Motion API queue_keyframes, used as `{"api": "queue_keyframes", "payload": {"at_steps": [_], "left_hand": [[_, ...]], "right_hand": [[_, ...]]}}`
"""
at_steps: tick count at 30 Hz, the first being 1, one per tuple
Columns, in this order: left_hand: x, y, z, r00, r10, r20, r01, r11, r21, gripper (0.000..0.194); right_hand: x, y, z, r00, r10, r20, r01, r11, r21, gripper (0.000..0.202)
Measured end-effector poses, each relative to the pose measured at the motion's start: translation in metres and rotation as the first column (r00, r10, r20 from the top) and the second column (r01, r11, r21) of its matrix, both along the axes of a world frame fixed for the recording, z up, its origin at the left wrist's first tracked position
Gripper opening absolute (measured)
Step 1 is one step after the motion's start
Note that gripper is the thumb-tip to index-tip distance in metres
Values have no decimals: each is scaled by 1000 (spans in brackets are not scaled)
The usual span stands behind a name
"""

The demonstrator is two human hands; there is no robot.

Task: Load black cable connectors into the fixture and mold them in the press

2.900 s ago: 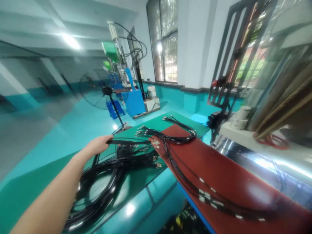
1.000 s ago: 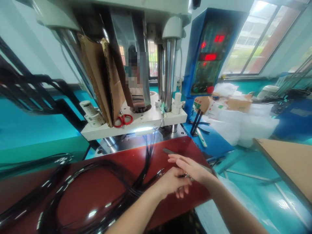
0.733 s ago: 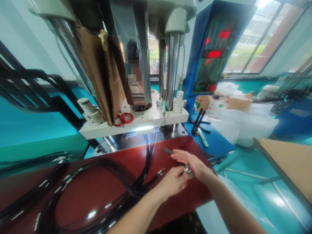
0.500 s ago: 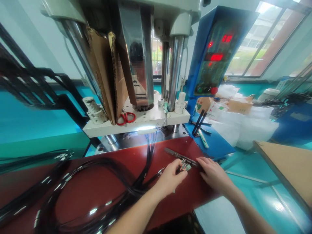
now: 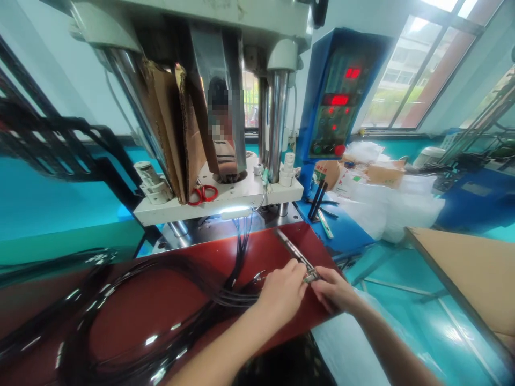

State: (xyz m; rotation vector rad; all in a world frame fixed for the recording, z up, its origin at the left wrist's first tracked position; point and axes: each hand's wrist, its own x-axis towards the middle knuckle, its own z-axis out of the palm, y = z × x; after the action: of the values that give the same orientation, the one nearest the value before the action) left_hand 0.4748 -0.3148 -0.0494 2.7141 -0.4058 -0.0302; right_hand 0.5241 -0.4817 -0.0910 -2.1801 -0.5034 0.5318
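Observation:
A long, narrow metal strip (image 5: 295, 251) slants over the red-brown tabletop (image 5: 265, 246). My right hand (image 5: 332, 288) grips its near end, thumb and fingers closed round it. Against that same end, my left hand (image 5: 284, 289) pinches a small metal and green piece (image 5: 311, 275), which its fingers partly cover. Thin black cables (image 5: 241, 297) run beside my left wrist, and a short wire end (image 5: 258, 276) shows just left of that hand.
Coiled black cables (image 5: 84, 321) cover the table's left side. Behind stands a press with a white plate (image 5: 249, 195), red-handled scissors (image 5: 203, 194) and cardboard (image 5: 163, 118). A blue control box (image 5: 341, 96) and a knife (image 5: 325, 224) are on the right.
My right hand has closed round the strip's near end, and the strip now slants more steeply. My left hand has brought the small piece against it. The view has shifted slightly.

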Motion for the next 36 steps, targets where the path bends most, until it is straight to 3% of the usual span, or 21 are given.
{"api": "queue_keyframes", "payload": {"at_steps": [2,4,6,9,15,23,32,36], "left_hand": [[0,-5,-2,1000,-18,-5,18,999,31,15],[1,-8,-6,1000,-23,-12,23,1000,-13,16],[6,-9,-10,999,-30,-36,26,993,-113,17],[16,-8,-17,991,-39,-130,-1,956,-295,17],[29,-5,-24,946,-97,-310,-82,853,-516,19],[31,-3,-24,927,-144,-347,-100,794,-599,21],[33,-1,-29,916,-154,-369,-119,777,-619,20],[30,-1,-31,912,-213,-349,-102,708,-698,20]], "right_hand": [[-8,6,-3,981,-117,-155,157,948,278,19],[-15,13,-6,940,-229,-252,328,807,491,27],[-21,20,-7,910,-321,-264,415,703,577,32],[-24,26,-7,876,-401,-268,476,637,606,39],[-25,29,-8,873,-426,-238,478,647,594,38],[-25,30,-8,875,-458,-159,465,700,542,36],[-27,33,-11,873,-487,-21,430,749,504,36],[-28,34,-8,868,-497,15,433,771,468,33]]}}
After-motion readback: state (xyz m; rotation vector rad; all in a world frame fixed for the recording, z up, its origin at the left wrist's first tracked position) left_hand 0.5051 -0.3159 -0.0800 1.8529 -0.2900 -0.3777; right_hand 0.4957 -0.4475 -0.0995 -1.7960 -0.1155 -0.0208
